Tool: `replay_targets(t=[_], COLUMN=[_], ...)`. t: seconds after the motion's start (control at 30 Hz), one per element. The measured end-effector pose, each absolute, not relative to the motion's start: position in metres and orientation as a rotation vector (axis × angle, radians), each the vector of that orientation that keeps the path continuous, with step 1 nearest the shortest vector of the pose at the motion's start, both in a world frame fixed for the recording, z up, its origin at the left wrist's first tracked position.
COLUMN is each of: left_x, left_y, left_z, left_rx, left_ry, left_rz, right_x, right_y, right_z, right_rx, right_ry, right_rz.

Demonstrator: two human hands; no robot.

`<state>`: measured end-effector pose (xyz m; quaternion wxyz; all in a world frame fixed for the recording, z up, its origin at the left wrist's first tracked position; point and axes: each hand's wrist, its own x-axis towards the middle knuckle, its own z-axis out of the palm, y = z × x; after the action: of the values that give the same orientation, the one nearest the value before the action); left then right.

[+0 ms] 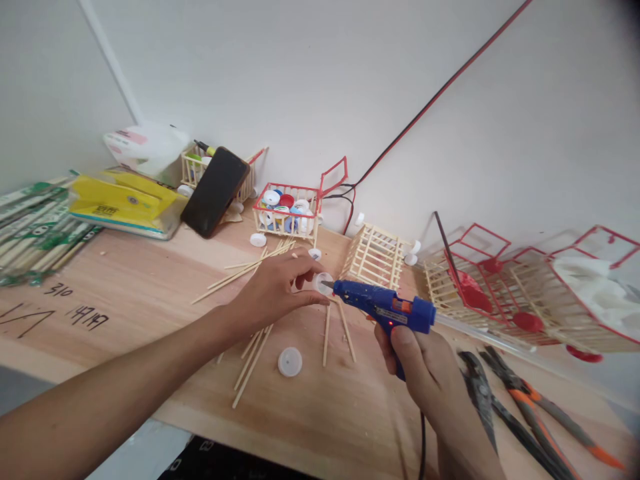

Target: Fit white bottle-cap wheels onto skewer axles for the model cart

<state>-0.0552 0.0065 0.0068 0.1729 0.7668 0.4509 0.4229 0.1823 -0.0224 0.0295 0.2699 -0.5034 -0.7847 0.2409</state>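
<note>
My left hand (285,287) is closed, pinching a white bottle cap (323,283) between thumb and fingers. Wrapped round the handle of a blue hot glue gun (383,300) is my right hand (417,363). The gun's nozzle points left and reaches the cap; whether it touches cannot be made out. A red light glows on the gun. Just behind the cap lies a small basket of wooden sticks (375,257), tipped over, with white caps at its corners. Another white cap (290,362) rests on the table below my left hand. Loose sticks (255,363) lie under that hand.
At the back stands a red-rimmed stick basket (285,230) full of caps, beside a leaning phone (216,192). A yellow packet (130,203) and wrapped stick bundles (40,227) lie left. Red-trimmed stick carts (520,293) and pliers (530,393) occupy the right.
</note>
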Motion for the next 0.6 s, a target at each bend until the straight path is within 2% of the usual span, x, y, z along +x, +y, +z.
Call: replay_targets(t=[0.6], left_x=[-0.056], left_y=[0.008], left_z=[0.006], left_rx=[2.148], left_ry=[1.263], left_rz=[1.228], right_x=[0.181], right_y=[-0.023], right_z=[0.039], right_rx=[-1.337], right_ry=[-2.167], right_rz=[0.545])
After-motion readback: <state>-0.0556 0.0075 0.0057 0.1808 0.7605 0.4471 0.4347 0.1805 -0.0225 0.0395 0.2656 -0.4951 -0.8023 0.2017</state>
